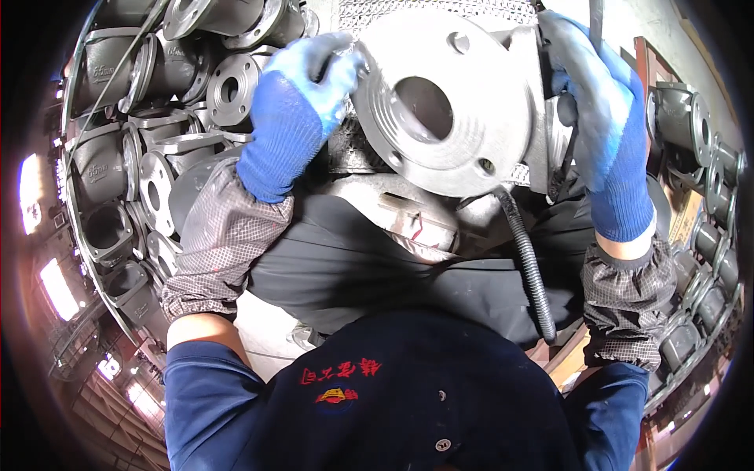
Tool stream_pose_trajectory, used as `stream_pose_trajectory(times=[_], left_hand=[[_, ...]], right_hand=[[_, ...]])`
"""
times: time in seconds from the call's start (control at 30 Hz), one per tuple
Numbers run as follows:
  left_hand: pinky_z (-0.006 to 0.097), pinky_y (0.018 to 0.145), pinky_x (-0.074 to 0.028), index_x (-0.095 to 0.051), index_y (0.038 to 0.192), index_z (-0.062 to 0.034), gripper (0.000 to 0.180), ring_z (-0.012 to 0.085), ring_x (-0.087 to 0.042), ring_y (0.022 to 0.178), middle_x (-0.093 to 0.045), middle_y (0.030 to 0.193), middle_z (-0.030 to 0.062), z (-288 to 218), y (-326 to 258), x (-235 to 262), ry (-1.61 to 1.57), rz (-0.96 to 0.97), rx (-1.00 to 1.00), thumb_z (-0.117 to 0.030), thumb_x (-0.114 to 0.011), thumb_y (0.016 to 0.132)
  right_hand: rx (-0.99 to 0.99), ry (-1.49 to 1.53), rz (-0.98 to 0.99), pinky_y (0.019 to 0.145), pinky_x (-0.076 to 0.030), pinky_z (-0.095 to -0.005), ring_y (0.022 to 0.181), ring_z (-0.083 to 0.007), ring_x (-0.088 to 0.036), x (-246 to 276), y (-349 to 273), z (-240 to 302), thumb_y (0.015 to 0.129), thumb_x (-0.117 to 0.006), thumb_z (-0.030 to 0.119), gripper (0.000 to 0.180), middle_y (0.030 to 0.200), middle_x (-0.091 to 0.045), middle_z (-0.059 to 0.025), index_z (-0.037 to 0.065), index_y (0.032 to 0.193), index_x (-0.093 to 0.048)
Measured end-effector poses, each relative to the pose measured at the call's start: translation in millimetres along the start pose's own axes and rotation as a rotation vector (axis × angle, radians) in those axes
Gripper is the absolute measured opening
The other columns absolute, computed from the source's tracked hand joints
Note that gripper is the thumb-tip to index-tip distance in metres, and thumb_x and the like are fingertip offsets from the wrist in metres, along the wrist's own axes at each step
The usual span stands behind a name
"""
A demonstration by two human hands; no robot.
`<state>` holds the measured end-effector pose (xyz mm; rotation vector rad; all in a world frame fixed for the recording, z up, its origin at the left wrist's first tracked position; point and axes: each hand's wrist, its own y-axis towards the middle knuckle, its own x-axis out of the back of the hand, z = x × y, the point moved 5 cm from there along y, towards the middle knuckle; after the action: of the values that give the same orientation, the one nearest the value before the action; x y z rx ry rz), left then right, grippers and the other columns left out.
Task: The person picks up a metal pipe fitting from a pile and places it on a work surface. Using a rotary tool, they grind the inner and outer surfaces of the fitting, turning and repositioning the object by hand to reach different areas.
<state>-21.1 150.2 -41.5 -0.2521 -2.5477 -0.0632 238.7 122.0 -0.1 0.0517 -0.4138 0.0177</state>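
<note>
A grey cast-metal flanged fitting [463,133], with a round face, a big centre bore and small bolt holes, is held up before me. My left hand [302,86], in a blue glove, grips the flange's left rim. My right hand [585,86], also in a blue glove, clasps the fitting's right side, next to a thin dark rod [595,23] standing above the fingers. Both forearms wear grey mesh sleeve covers. Behind the flange lies a metal mesh surface [416,12].
A wire basket [78,196] at the left is piled with several grey flanged castings [157,71]. More castings [691,125] sit in a rack at the right. A black corrugated hose [534,267] hangs down from under the fitting over my dark apron [353,267].
</note>
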Motion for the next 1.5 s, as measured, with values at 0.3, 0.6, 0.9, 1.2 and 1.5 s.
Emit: stream_pose_trajectory(times=[0.3, 0.6, 0.9, 1.2, 1.5], left_hand=[[0.035, 0.075, -0.049, -0.025, 0.139, 0.0073, 0.093, 0.0286, -0.063, 0.085, -0.062, 0.098, 0.0203, -54.3, -26.8, -49.1, 0.233, 0.075, -0.351, -0.027, -0.075, 0.069], [0.032, 0.097, -0.042, -0.020, 0.142, 0.0078, 0.087, 0.0235, -0.054, 0.113, -0.052, 0.126, 0.0229, -36.7, -13.5, -35.6, 0.196, -0.009, -0.199, -0.009, -0.069, 0.073], [0.032, 0.103, -0.035, -0.020, 0.143, 0.0071, 0.086, 0.0225, -0.044, 0.124, -0.044, 0.136, 0.0215, -18.6, -18.2, -31.8, -0.043, 0.071, -0.093, -0.007, -0.068, 0.073], [0.040, 0.095, -0.045, -0.038, 0.134, 0.0036, 0.058, 0.0273, -0.060, 0.105, -0.059, 0.115, 0.0182, 34.4, -30.8, -9.5, -0.934, 0.247, 0.233, -0.015, -0.064, 0.086], [0.030, 0.084, -0.050, -0.061, 0.085, 0.0069, 0.026, 0.0219, -0.058, 0.104, -0.049, 0.128, 0.0223, 79.8, -56.6, 15.4, -0.400, 0.115, -0.106, -0.014, -0.047, 0.092]], right_hand=[[-0.409, 0.415, -0.013, 0.048, -0.037, -0.0179, 0.056, -0.0062, -0.051, -17.3, 15.1, 34.1, 0.092, -0.053, 0.025, 0.024, 0.075, -0.060, -0.0022, 0.002, 0.095, -0.063], [-0.134, 0.115, -0.104, 0.048, -0.029, -0.0134, 0.072, -0.0034, -0.062, 46.8, 26.9, -37.3, 0.098, -0.034, 0.036, 0.049, 0.098, -0.069, -0.0132, 0.000, 0.123, -0.054], [-0.660, 0.230, -0.270, 0.054, -0.035, -0.0192, 0.081, -0.0084, -0.061, 15.8, 9.0, -116.7, 0.090, -0.048, 0.029, 0.034, 0.102, -0.067, -0.0093, 0.006, 0.110, -0.063], [-0.412, 0.295, -0.028, 0.097, -0.040, -0.0254, 0.111, -0.0149, -0.053, -40.6, 1.6, -98.8, 0.100, -0.041, 0.020, 0.038, 0.122, -0.056, -0.0106, -0.004, 0.129, -0.047], [-0.201, 0.583, -0.019, 0.094, -0.040, -0.0238, 0.106, -0.0129, -0.053, -84.0, 3.6, -98.5, 0.098, -0.045, 0.014, 0.034, 0.116, -0.057, -0.0092, -0.005, 0.126, -0.049]])
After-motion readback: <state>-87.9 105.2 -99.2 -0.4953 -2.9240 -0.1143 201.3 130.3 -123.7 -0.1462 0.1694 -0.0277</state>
